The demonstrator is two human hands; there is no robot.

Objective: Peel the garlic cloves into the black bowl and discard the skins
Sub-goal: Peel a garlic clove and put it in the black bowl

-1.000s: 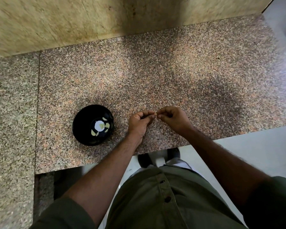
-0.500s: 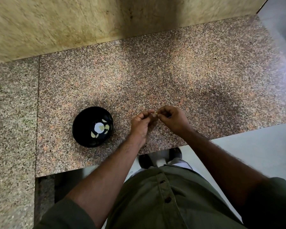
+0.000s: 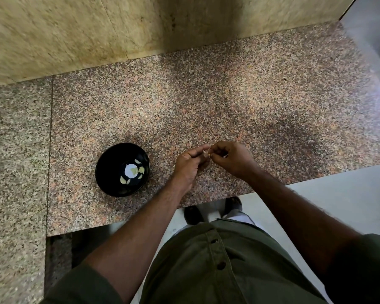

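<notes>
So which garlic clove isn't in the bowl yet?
The garlic clove pinched between the left hand and right hand above the counter; the other cloves lie inside the black bowl.

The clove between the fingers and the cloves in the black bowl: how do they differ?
The clove is pinched between the left hand and right hand; the cloves in the bowl lie loose. It is almost wholly hidden by fingertips; the bowl's cloves show plainly, pale and bare. It is over the counter, not the bowl. Both look pale.
</notes>
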